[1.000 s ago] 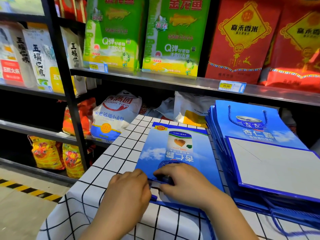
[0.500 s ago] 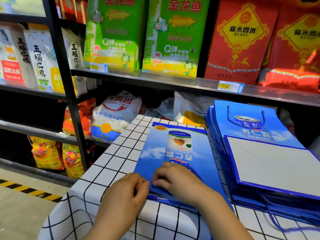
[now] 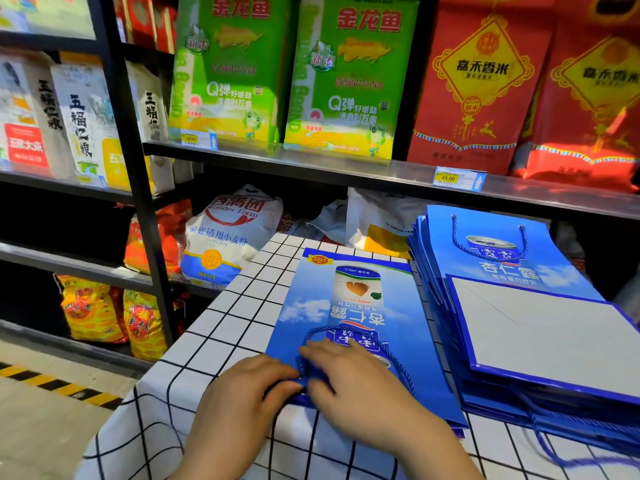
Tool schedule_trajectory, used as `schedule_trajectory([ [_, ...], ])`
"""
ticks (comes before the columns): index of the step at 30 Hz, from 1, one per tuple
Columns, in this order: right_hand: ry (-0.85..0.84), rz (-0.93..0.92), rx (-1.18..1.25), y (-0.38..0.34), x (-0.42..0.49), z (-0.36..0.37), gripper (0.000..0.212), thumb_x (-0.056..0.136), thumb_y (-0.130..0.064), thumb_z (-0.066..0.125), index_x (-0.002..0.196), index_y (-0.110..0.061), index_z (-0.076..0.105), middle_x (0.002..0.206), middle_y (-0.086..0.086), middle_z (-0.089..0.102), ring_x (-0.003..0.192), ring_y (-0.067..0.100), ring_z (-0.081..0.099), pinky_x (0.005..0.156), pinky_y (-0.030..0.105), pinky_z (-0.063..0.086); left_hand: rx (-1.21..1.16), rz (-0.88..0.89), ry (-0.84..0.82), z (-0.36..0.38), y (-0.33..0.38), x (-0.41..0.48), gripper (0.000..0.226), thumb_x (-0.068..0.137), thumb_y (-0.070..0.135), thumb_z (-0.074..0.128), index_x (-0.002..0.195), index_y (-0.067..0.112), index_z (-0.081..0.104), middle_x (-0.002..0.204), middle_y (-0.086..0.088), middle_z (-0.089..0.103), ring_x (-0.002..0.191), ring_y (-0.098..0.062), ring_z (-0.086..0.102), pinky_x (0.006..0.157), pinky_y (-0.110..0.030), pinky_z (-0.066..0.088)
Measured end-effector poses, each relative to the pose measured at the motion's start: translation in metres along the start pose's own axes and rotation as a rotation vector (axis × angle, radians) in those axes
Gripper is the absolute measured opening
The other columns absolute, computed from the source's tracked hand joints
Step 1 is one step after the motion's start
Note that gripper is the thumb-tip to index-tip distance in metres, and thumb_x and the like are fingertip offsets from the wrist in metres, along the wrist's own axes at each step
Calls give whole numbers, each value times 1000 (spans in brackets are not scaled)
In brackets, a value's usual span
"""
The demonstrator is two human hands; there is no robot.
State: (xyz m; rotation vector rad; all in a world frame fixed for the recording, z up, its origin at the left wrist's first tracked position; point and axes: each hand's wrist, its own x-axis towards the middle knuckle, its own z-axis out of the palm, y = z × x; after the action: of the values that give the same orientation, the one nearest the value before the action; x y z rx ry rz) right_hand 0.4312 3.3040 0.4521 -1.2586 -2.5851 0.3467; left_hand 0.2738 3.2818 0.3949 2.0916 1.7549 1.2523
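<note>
A flat blue paper gift bag (image 3: 349, 306) with a printed can lies on the checked tablecloth (image 3: 221, 327), its rope handle looping over its near half. My left hand (image 3: 242, 400) and my right hand (image 3: 360, 386) meet at the bag's near edge. The fingertips of both pinch that edge by the handle. To the right sits a stack of the same blue bags (image 3: 512, 306), folded flat.
Black metal shelving (image 3: 311, 164) stands close behind the table, carrying green and red rice bags above and flour sacks below. A yellow-and-black floor stripe (image 3: 52, 386) runs at the lower left. The table's left edge drops off beside my left arm.
The bag's near edge, lifted a second ago with white lining showing, now lies flat. Both hands slid slightly away from me along it, and the rope handle now shows.
</note>
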Motion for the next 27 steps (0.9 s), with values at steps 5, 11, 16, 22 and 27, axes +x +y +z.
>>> schedule_trajectory([
  [5,-13,-3,-107,-13,-8,6,50,86,-44,50,129,-20,37,128,1,48,123,22,39,88,32,37,-82,-107,186,8,9,-6,30,64,57,44,91,50,53,102,52,42,88,11,46,70,-4,35],
  [11,180,-20,-280,-13,-6,5,25,94,-40,38,103,-22,53,97,6,64,88,30,60,60,32,28,-582,-414,362,4,30,-7,59,71,8,77,114,32,45,110,23,49,106,-9,52,87,-28,43],
  [16,666,-20,-126,-10,-1,-3,26,84,-34,41,82,-24,65,63,-6,68,53,14,60,42,24,42,-1147,-505,214,7,55,2,48,65,6,73,106,19,53,122,-2,60,91,-12,63,79,-26,49],
  [22,1079,-55,827,-31,-11,-31,20,88,-21,47,100,-32,58,101,-27,64,91,-6,60,76,5,42,-946,11,-168,1,88,7,72,67,36,55,135,43,32,140,33,33,132,9,26,107,-16,29],
  [27,1086,56,1388,-24,-17,-28,49,88,-5,43,123,-39,43,123,-15,60,109,0,58,91,24,49,-279,227,-208,-1,75,25,71,69,55,46,121,76,2,140,44,-7,136,13,-3,116,-23,5],
])
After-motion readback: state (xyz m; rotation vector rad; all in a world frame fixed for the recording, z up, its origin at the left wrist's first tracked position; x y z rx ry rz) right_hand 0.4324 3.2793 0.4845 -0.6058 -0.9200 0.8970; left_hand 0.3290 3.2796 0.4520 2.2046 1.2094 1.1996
